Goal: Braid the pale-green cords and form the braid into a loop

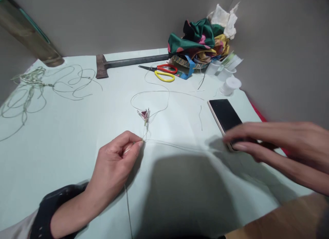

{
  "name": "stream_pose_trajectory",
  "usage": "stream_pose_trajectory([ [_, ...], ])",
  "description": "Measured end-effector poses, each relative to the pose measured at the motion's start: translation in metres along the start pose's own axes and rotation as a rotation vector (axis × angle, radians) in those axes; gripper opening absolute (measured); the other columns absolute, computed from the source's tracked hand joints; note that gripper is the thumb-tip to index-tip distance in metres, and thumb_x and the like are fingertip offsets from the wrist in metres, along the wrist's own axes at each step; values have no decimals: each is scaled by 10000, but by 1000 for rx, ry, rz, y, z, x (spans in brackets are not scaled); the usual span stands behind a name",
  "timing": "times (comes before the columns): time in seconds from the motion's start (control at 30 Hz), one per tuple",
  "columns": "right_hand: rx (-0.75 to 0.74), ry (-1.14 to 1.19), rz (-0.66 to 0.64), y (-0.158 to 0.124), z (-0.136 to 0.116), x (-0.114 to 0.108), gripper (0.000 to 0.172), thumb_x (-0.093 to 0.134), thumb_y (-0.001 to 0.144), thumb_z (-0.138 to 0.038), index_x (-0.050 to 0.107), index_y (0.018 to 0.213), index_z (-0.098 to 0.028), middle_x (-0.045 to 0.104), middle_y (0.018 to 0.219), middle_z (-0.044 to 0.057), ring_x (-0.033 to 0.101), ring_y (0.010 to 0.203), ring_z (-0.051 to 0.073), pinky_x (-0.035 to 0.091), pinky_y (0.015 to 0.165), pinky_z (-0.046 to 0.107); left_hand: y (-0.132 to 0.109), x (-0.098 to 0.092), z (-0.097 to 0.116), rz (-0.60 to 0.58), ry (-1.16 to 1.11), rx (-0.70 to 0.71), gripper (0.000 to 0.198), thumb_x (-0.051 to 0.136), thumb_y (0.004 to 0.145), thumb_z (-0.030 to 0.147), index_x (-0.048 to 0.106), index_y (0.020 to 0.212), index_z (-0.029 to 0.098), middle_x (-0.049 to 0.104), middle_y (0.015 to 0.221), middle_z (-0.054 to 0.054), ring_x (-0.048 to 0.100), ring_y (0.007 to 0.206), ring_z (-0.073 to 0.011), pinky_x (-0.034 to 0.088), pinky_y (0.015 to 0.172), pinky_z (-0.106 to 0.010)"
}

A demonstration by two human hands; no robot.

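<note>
My left hand [115, 163] rests on the pale green table cover [64, 136] with thumb and forefinger pinched on a thin pale cord [164, 95]. The cord runs up to a small metal clip [144, 114] just beyond the fingertips and loops away across the table. My right hand [277, 143] reaches in from the right with fingers stretched out flat. Its fingertips lie over the near end of a black phone [224, 114], and it holds nothing that I can see.
Red and yellow scissors [164, 72] and a hatchet [120, 64] lie at the back. A heap of coloured fabric [200, 42] sits at the back right beside white spools [230, 84]. Tangled cord [31, 90] lies at the left. Grey walls enclose the table.
</note>
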State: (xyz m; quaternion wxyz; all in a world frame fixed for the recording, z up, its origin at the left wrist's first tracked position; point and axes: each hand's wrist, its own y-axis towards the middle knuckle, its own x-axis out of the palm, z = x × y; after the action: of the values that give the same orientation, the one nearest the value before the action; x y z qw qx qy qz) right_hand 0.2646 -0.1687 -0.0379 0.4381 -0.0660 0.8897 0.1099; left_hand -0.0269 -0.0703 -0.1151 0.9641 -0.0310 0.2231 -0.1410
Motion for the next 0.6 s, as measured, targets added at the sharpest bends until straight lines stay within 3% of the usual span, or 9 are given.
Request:
stream_pose_trajectory([
  [0.17,46,124,-109,76,-28,79,191,525,1043,-370,631,1041,-211,604,798,11,539,711,167,406,717,302,-2,-2,0,16,64,52,229,672,882,387,717,726,225,425,520,38,348,497,-108,246,481,-252],
  [0.27,68,226,-213,93,-26,109,141,503,1046,-312,578,1022,-196,559,753,-25,496,668,138,364,690,280,-1,-2,0,-3,66,51,233,669,876,394,709,730,217,421,519,40,350,488,-107,261,470,-243],
  [0.47,34,253,-250,83,-14,112,196,422,1001,-186,415,808,-218,402,666,-59,313,604,103,241,619,273,-1,-2,-3,-116,-145,-206,349,691,882,570,679,915,223,293,514,89,224,461,-89,204,406,-205],
  [0.6,48,172,-201,83,-12,108,160,459,925,-166,418,779,-217,333,610,-69,244,563,100,206,599,281,-1,-3,-7,-160,-216,-291,424,728,851,631,644,826,216,276,518,87,216,463,-74,201,401,-185],
])
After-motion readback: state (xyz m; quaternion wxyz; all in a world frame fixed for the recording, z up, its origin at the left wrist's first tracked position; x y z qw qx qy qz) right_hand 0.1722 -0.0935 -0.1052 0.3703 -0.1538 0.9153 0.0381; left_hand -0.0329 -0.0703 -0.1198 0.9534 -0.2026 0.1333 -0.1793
